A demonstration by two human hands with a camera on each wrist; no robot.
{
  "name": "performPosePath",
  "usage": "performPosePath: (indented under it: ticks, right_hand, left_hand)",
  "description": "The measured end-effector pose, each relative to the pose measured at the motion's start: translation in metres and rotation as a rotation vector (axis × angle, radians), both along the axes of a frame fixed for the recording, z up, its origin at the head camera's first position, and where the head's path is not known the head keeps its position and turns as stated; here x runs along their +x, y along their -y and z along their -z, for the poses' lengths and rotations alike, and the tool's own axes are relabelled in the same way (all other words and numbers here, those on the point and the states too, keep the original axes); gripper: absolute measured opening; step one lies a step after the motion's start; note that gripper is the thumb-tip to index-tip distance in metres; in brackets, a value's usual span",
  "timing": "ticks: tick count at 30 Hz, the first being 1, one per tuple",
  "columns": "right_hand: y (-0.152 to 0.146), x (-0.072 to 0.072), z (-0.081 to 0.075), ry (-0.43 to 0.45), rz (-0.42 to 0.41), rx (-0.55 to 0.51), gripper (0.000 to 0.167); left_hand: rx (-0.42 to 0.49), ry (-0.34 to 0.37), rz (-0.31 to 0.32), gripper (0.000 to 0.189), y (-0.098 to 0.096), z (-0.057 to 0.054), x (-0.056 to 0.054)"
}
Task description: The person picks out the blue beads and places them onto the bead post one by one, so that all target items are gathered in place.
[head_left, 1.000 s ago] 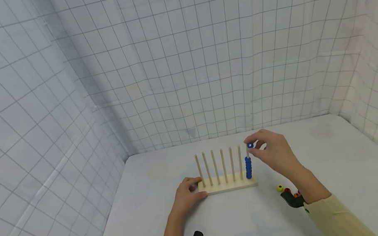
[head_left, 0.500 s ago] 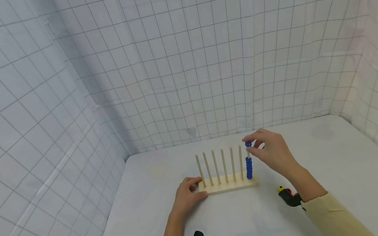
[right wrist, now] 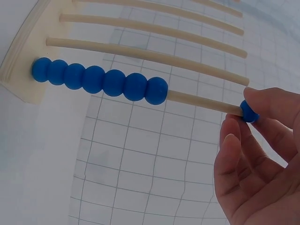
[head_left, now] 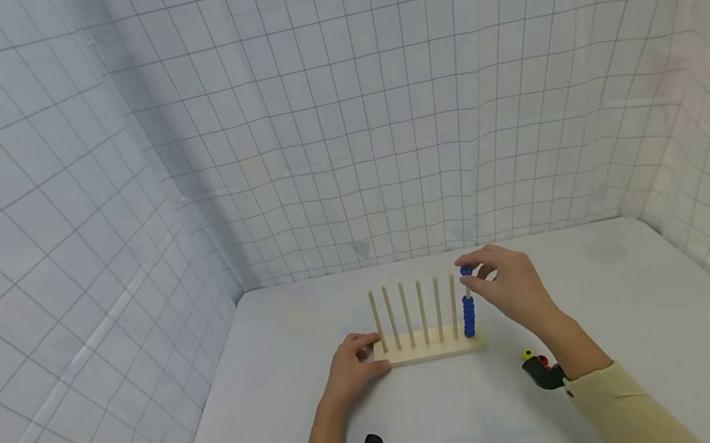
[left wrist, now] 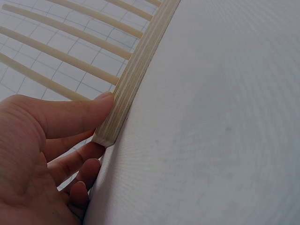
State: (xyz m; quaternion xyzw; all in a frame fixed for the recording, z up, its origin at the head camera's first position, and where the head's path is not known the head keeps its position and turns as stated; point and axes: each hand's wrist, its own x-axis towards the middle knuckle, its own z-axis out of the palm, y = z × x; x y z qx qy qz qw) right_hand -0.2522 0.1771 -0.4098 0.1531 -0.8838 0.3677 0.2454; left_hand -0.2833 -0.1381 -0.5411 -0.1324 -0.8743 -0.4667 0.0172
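A wooden peg rack [head_left: 430, 352] with several upright pegs stands on the table. Several blue beads [right wrist: 104, 80] are stacked on its rightmost peg [right wrist: 201, 103], from the base to a little past halfway. My right hand [head_left: 512, 285] pinches one more blue bead [right wrist: 249, 111] between thumb and fingers at that peg's tip; in the right wrist view the bead meets the peg end. My left hand [head_left: 351, 369] grips the left end of the rack's base [left wrist: 123, 93], thumb on the near edge and fingers round the end. The other pegs [head_left: 423, 312] carry no beads.
A yellow bead [head_left: 527, 355] and a red bead [head_left: 543, 360] lie on the white table [head_left: 448, 427] near my right wrist, partly hidden by the black wrist camera [head_left: 543, 374]. Grid-patterned cloth walls [head_left: 375, 131] enclose the table at the back and sides.
My right hand has shifted slightly left, bringing the pinched bead from beside the rightmost peg onto its tip. My left hand stays on the rack.
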Motion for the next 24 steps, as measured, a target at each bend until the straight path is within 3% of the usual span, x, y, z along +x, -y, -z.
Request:
performPosePath:
  ticks: [24]
  right_hand:
    - [-0.0012, 0.0044, 0.0066, 0.085, 0.018, -0.068, 0.028]
  left_hand:
    - [-0.006, 0.017, -0.009, 0.053, -0.0005, -0.0006, 0.0001]
